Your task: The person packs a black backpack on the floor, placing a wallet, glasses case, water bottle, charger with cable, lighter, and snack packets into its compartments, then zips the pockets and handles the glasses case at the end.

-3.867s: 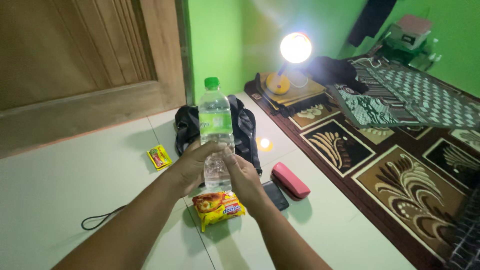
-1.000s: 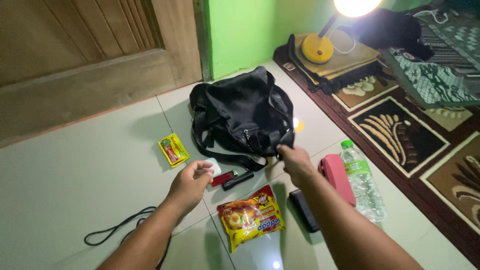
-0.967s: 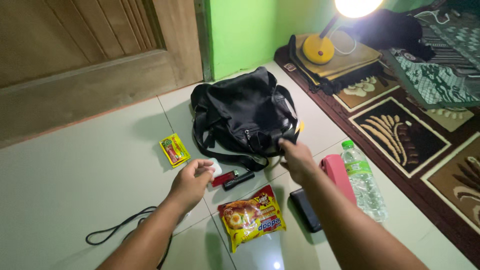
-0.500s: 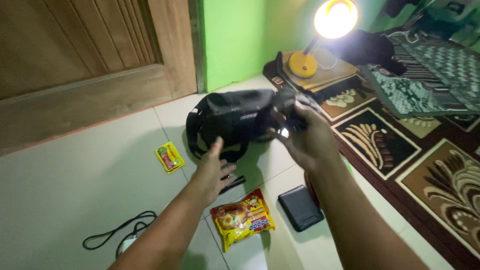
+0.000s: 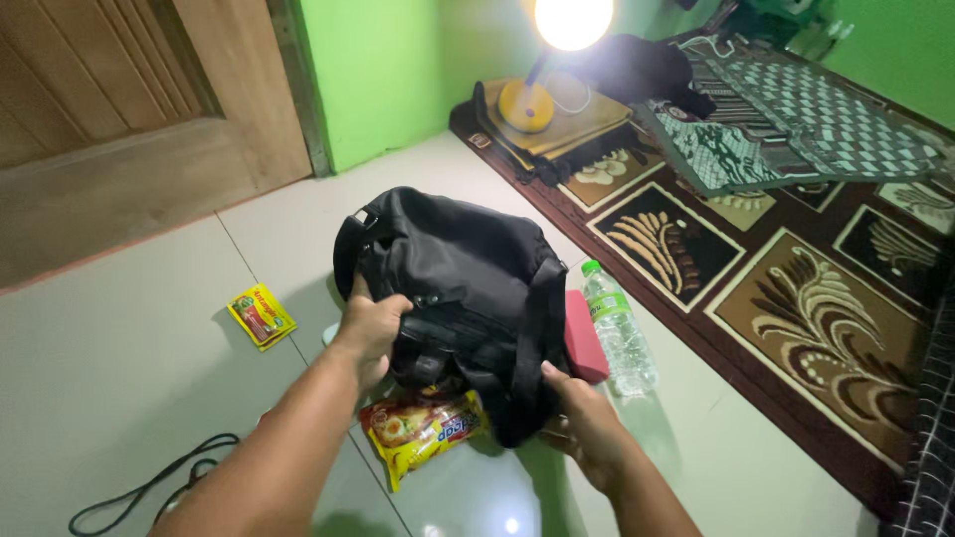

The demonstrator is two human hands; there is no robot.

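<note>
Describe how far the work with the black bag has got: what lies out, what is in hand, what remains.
Out on the floor: noodle packet, yellow sachet, water bottle, pink case. In hand: left hand and right hand both grip the black bag. None of these items is inside it.

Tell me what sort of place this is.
Most likely a room in a home, seen at floor level: pale tiled floor, a patterned brown carpet, a wooden door in a green wall, and a lit yellow desk lamp.
</note>
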